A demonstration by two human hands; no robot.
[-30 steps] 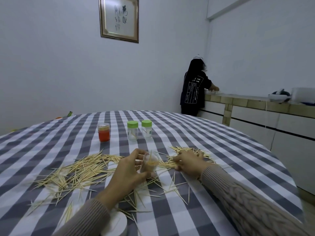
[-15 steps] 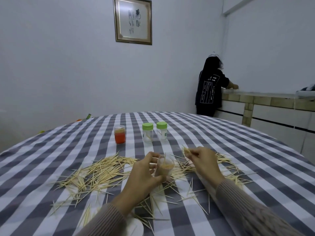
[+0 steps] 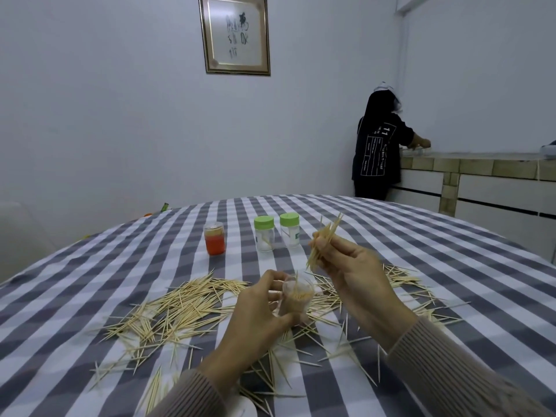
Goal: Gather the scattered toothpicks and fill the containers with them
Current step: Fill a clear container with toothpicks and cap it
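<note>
pale wood in both hands

pale wooden toothpicks lie strewn over the grey-and-white checked tablecloth [image 3: 421,254], thickest in the scattered toothpicks [image 3: 180,305] to the left of the hands and thinner to the right and near side. the left hand [image 3: 258,311] curls round a small clear container [image 3: 296,297], thumb on the near side and fingers wrapped behind, holding it tilted just above the cloth; it is already partly filled with toothpicks standing inside. the right hand [image 3: 349,266] is raised above and just to the right of that container, thumb and fingertips pinching a bundle of toothpicks [image 3: 323,242] near its middle, so the sticks fan out above and below the fingers, the lower ends pointing down toward the container's mouth without touching it. both wrists wear ribbed brownish sleeves.

farther back on the table stand an orange jar [image 3: 214,238] and two green-lidded bottles [image 3: 264,233] side by side, well apart from the hands. a framed picture [image 3: 236,34] hangs on the wall, and another person in dark clothes [image 3: 377,152] stands at a counter in the corner.
</note>
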